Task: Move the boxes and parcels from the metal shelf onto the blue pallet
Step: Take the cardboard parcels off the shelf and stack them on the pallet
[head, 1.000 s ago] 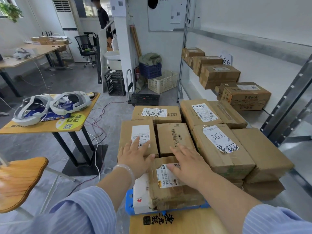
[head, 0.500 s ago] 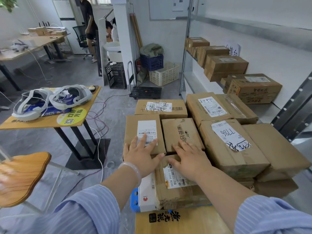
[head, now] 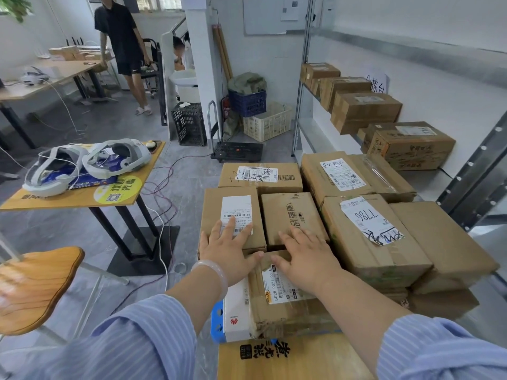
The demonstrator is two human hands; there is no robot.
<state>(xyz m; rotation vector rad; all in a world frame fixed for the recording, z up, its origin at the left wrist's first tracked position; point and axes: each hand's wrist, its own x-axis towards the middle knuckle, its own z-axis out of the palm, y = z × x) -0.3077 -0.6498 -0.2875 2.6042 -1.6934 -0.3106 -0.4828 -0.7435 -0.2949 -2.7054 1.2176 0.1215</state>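
1. My left hand (head: 229, 252) is lying flat, fingers spread, gripping nothing, on a small brown cardboard box (head: 233, 218) with a white barcode label.
2. My right hand (head: 306, 259) is lying open too, palm down, across the seam between a plain creased carton (head: 290, 215) at 12 o'clock and a tape-wrapped parcel (head: 285, 305) under my wrist.
3. That parcel is showing wrinkled glossy tape and a white label; a smooth white box (head: 237, 314) with a red logo is sitting against its 9 o'clock side.
4. Both are resting on the blue pallet (head: 218, 322), whose plastic corner with holes is showing at the stack's near left.
5. At 3 o'clock from my right hand, a bigger carton (head: 370, 237) is carrying a label with "7786" handwritten on it; a plain box (head: 441, 242) is touching it further right.
6. At 12 o'clock, two more rectangular cartons are closing the far row of the stack.
7. At 2 o'clock, the metal shelf (head: 472, 171) with perforated grey uprights is holding four boxes (head: 411, 145) in a row against the white wall.
8. At 10 o'clock, a wooden table (head: 82, 200) is bearing two white headsets (head: 87, 164).
9. A pale bangle (head: 216, 275) is circling my left wrist; both sleeves are striped blue cloth.
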